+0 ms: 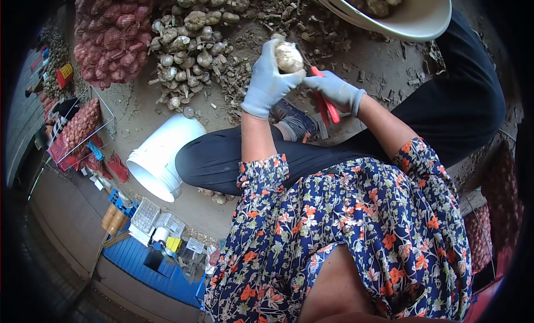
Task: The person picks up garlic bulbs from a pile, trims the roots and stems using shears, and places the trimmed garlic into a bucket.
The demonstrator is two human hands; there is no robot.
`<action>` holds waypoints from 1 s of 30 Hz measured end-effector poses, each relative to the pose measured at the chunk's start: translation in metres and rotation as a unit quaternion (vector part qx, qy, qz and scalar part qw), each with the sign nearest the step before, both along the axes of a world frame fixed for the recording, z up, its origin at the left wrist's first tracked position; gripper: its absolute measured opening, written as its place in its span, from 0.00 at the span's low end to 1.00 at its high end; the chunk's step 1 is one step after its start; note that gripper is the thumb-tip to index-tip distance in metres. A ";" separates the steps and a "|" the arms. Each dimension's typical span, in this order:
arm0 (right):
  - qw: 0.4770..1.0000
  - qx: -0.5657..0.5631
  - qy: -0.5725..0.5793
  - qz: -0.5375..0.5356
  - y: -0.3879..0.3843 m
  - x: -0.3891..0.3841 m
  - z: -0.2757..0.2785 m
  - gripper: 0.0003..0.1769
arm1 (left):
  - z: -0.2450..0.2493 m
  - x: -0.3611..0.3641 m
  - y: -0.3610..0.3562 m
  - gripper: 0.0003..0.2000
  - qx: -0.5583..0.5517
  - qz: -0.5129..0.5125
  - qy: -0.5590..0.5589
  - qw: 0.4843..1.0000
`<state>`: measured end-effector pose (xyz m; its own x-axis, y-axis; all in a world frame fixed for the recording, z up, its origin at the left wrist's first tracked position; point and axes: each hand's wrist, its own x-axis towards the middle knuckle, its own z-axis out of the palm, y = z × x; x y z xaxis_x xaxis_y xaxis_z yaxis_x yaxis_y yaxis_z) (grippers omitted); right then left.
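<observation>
Currently, head view (only view): seated person, patterned top, dark trousers; both gloved hands up front, close together, over littered ground.
Garlic bulb (290,57): 1 pc., pale, whitish; held off the ground in L hand, next to cutter's working end.
L hand (268,75): grey-white glove; part-closed, fingers and thumb curled abt. bulb, firm-looking hold.
R hand (335,90): same glove type; closed round tool grips, thumb side twd. bulb, fingertips near L thumb.
Red-handled cutter (322,107): 1 pc., in R hand; handle ends stick out below fist, a bit apart. Blades partly hidden; bite on bulb, if any, can't tell.
Step in hand: prob. trimming the bulb, judging by tool posn. + scraps about.
Next move, calls for: L hand keeping bulb steady, R hand squeezing w/ blades set at the waste part, L fingertips clear of edge.
Garlic heap (192,56): many bulbs, loose on ground, fwd. L of hands.
Trimmings (328,31): dry bits, scattered beyond hands.
Cream tub (414,32): fwd. R, bulbs inside.
White bucket (167,148): on its side, by L knee.
Red mesh sack (114,36): full, beside heap.
</observation>
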<state>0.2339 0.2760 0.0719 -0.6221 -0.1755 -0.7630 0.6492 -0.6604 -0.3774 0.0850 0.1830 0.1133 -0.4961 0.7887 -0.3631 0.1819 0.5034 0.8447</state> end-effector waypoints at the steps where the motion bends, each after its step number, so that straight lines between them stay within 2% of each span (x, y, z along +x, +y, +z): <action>1: 0.999 -0.027 -0.005 -0.022 -0.001 0.000 -0.001 0.21 | 0.011 0.003 0.010 0.34 0.025 -0.024 0.108 0.994; 2: 0.999 -0.026 -0.004 -0.022 -0.006 0.003 -0.009 0.21 | 0.015 0.003 0.021 0.35 0.015 -0.031 0.167 0.985; 4: 0.988 0.139 0.063 0.029 -0.017 0.010 -0.026 0.17 | 0.043 0.009 0.052 0.38 0.101 0.009 0.082 0.991; 6: 0.996 0.058 0.067 0.009 -0.015 0.012 -0.019 0.19 | 0.051 0.002 0.079 0.42 0.279 -0.075 0.100 0.952; 7: 0.994 0.087 0.049 0.035 -0.013 0.015 -0.016 0.19 | 0.048 -0.017 0.089 0.50 0.278 -0.133 0.052 0.950; 8: 0.991 0.116 0.032 0.060 -0.010 0.018 -0.013 0.19 | 0.047 -0.034 0.094 0.44 0.291 -0.061 0.042 0.954; 9: 0.985 0.143 0.019 0.091 -0.007 0.019 -0.011 0.19 | 0.036 -0.059 0.092 0.44 0.264 0.014 0.083 0.961; 10: 0.979 0.177 0.006 0.103 -0.016 0.025 -0.010 0.24 | 0.018 -0.089 0.076 0.44 0.154 0.090 0.160 0.971; 11: 0.968 0.215 0.005 0.130 -0.019 0.026 -0.011 0.23 | 0.021 -0.112 0.073 0.43 -0.022 0.174 0.204 0.963; 12: 0.955 0.251 0.000 0.156 -0.022 0.028 -0.010 0.22 | -0.041 -0.171 0.039 0.36 -0.117 0.190 0.333 0.916; 13: 0.939 0.290 -0.014 0.184 -0.022 0.025 -0.001 0.26 | -0.050 -0.190 0.025 0.38 -0.245 0.177 0.406 0.862; 14: 0.940 0.288 -0.020 0.182 -0.021 0.023 0.003 0.26 | -0.073 -0.214 0.007 0.43 -0.312 0.130 0.411 0.846; 16: 0.923 0.311 -0.044 0.221 -0.023 0.022 0.007 0.31 | -0.080 -0.219 0.000 0.44 -0.432 -0.030 0.412 0.802; 19: 0.911 0.331 -0.041 0.242 -0.019 0.021 0.008 0.34 | -0.084 -0.239 -0.008 0.40 -0.377 -0.065 0.420 0.823; 20: 0.903 0.339 -0.032 0.260 -0.019 0.021 0.009 0.34 | -0.085 -0.241 -0.015 0.34 -0.286 -0.060 0.440 0.849; 21: 0.901 0.364 -0.015 0.235 -0.021 0.022 0.009 0.30 | -0.088 -0.240 -0.020 0.32 -0.130 0.038 0.256 0.957; 22: 0.902 0.363 -0.012 0.233 -0.019 0.019 0.013 0.30 | -0.086 -0.238 -0.023 0.31 0.038 0.132 0.053 0.989; 23: 0.912 0.347 0.006 0.216 -0.013 0.013 0.021 0.26 | -0.040 -0.191 -0.008 0.23 0.111 0.248 -0.044 0.961; 25: 0.937 0.307 0.054 0.158 -0.012 0.012 0.023 0.20 | -0.033 -0.165 -0.018 0.19 0.250 0.238 -0.228 0.910; 26: 0.939 0.299 0.074 0.154 -0.011 0.009 0.022 0.22 | -0.033 -0.150 -0.023 0.19 0.311 0.213 -0.317 0.870; 29: 0.938 0.293 0.138 0.121 -0.007 0.000 0.029 0.19 | -0.030 -0.106 -0.021 0.21 0.335 0.168 -0.357 0.856; 30: 0.924 0.342 0.140 0.099 -0.010 -0.003 0.033 0.24 | -0.030 -0.093 -0.019 0.21 0.336 0.168 -0.359 0.854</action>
<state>0.2313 0.2655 0.1045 -0.8191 0.1578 -0.5515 0.5453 -0.0840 -0.8340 -0.0083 0.1638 0.0832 -0.5747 0.7959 -0.1904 -0.5644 -0.2170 0.7964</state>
